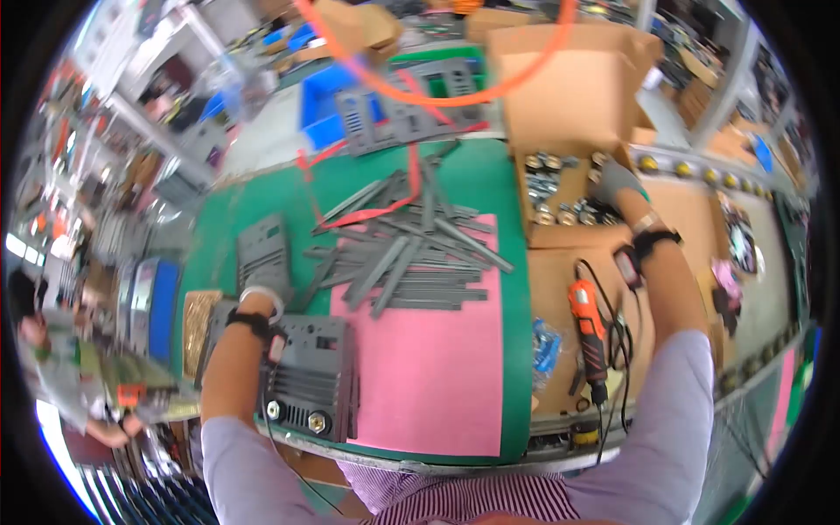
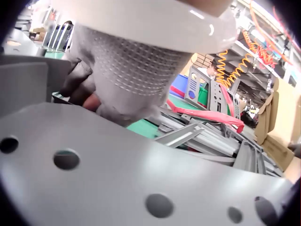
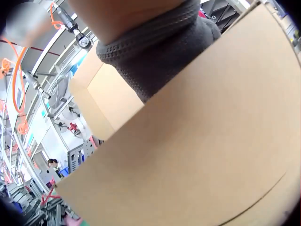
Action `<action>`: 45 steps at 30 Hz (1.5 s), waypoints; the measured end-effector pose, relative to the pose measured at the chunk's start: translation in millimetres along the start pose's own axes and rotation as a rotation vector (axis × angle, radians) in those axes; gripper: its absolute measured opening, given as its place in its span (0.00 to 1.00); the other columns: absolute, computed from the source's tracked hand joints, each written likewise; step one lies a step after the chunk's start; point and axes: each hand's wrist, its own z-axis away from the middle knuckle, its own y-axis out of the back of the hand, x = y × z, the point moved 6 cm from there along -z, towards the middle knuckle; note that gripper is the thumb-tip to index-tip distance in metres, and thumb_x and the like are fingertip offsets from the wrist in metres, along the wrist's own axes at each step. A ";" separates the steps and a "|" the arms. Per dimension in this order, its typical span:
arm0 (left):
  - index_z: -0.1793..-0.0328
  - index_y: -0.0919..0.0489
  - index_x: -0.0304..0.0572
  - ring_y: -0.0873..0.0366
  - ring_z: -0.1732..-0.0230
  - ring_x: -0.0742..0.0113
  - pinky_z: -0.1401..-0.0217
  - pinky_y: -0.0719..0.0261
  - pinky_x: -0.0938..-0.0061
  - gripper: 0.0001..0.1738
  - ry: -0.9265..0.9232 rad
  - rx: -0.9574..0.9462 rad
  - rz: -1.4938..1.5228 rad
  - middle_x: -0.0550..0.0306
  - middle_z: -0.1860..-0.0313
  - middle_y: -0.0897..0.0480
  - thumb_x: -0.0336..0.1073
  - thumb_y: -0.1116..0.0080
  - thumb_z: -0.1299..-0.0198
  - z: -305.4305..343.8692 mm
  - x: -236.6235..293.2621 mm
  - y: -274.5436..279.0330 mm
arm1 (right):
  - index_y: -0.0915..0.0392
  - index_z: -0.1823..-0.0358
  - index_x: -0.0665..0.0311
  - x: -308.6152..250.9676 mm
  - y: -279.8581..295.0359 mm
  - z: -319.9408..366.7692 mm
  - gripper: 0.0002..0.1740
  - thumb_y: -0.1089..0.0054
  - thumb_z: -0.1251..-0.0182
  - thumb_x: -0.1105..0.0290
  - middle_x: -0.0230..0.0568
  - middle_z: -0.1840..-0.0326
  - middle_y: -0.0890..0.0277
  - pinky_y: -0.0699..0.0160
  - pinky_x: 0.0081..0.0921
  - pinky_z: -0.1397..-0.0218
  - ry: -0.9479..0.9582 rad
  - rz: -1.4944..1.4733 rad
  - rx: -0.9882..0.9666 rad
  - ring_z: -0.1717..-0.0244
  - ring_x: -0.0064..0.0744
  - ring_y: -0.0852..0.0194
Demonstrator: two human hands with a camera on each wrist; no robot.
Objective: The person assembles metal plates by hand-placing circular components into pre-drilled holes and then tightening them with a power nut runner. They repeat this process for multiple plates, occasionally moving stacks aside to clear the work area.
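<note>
My left hand (image 1: 273,284), in a grey glove, is at the far edge of a stack of grey metal panels (image 1: 306,367). In the left wrist view its fingers (image 2: 80,84) bend down beside the edge of a panel (image 2: 113,169) with round holes. Another slotted panel (image 1: 262,245) lies just beyond this hand. Two round brass-coloured fittings (image 1: 318,423) sit on the stack's near face. My gloved right hand (image 1: 617,184) reaches into an open cardboard box (image 1: 569,234), over brass-coloured fittings (image 1: 544,213). In the right wrist view the box wall (image 3: 188,141) hides its fingers.
A pile of grey metal strips (image 1: 411,254) spreads over the pink sheet (image 1: 429,376) and green mat. An orange power screwdriver (image 1: 588,319) with a black cord lies below the box. Blue bins (image 1: 319,105) stand at the back; an orange hose (image 1: 420,96) hangs across the view.
</note>
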 end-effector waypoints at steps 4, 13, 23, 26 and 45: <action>0.61 0.18 0.43 0.20 0.55 0.51 0.54 0.23 0.62 0.13 0.121 0.305 0.140 0.45 0.59 0.19 0.36 0.51 0.49 -5.8 -15.5 1.7 | 0.42 0.39 0.67 1.1 -7.6 5.9 0.41 0.36 0.53 0.57 0.62 0.49 0.28 0.29 0.38 0.45 -0.056 -0.061 -0.007 0.47 0.52 0.28; 0.70 0.18 0.37 0.21 0.67 0.48 0.63 0.24 0.60 0.28 0.463 0.604 0.632 0.42 0.73 0.20 0.59 0.50 0.45 43.2 -68.5 134.7 | 0.38 0.37 0.57 -29.7 -21.4 2.7 0.37 0.35 0.51 0.65 0.57 0.47 0.29 0.29 0.38 0.46 0.224 -0.056 0.087 0.46 0.52 0.29; 0.64 0.22 0.46 0.26 0.72 0.48 0.75 0.29 0.59 0.13 -0.301 1.199 0.677 0.50 0.73 0.25 0.37 0.44 0.60 274.7 86.2 207.5 | 0.32 0.43 0.66 20.7 -75.0 -111.4 0.22 0.55 0.39 0.69 0.46 0.55 0.25 0.29 0.30 0.59 0.420 -0.376 0.315 0.62 0.37 0.26; 0.72 0.21 0.40 0.26 0.72 0.55 0.74 0.29 0.65 0.10 -0.604 1.057 0.649 0.54 0.75 0.24 0.32 0.43 0.66 320.9 159.9 179.3 | 0.30 0.47 0.62 22.5 -33.4 -98.7 0.20 0.47 0.42 0.66 0.51 0.57 0.23 0.27 0.36 0.53 0.444 -0.437 0.595 0.57 0.48 0.25; 0.70 0.20 0.42 0.25 0.63 0.54 0.64 0.27 0.62 0.11 -0.535 0.833 0.742 0.54 0.67 0.22 0.34 0.42 0.64 350.0 255.7 2.1 | 0.37 0.41 0.63 -91.6 -115.7 247.7 0.27 0.57 0.46 0.81 0.43 0.51 0.30 0.31 0.21 0.57 0.586 -0.921 -0.128 0.59 0.29 0.30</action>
